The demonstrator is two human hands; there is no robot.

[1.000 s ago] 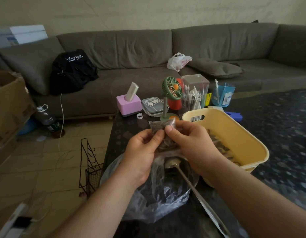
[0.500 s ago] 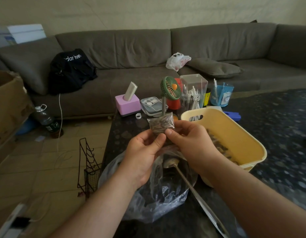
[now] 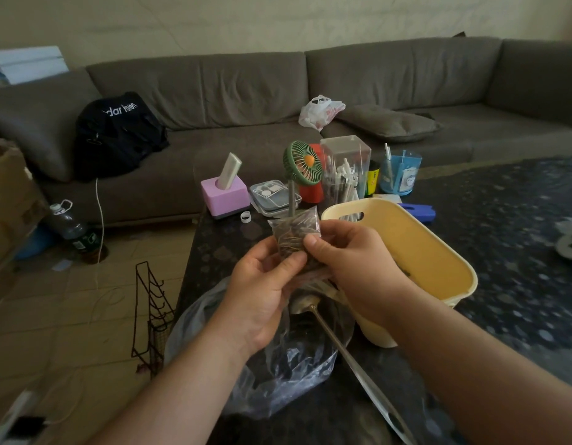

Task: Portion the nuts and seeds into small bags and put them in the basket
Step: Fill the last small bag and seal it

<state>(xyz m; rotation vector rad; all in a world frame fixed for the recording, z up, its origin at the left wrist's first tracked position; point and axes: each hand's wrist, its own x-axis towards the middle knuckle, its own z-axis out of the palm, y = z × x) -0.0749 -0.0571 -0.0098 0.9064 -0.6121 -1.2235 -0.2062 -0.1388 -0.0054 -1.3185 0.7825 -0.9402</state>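
A small clear bag of seeds point(image 3: 294, 231) is held up over the dark table, pinched between both hands. My left hand point(image 3: 262, 290) grips its lower left part with thumb and fingers. My right hand point(image 3: 352, 264) pinches its lower right part, thumb on the front. Below the hands lies a large crumpled clear plastic bag point(image 3: 278, 374) of seeds with a long metal spoon point(image 3: 342, 345) resting in it, handle pointing toward me. The yellow basket point(image 3: 439, 252) stands just right of my right hand, with some dark packets barely visible inside.
Behind the bag stand a green mini fan point(image 3: 304, 162), a pink holder point(image 3: 225, 197), a clear lidded box point(image 3: 275, 197), a clear tub of sticks point(image 3: 344, 171) and a blue cup point(image 3: 400, 171). A wire rack point(image 3: 149, 316) stands off the table's left edge. A grey sofa point(image 3: 246, 91) fills the background.
The small bag has come up a little and now shows more fully above my fingers; both hands stay pinched on it.
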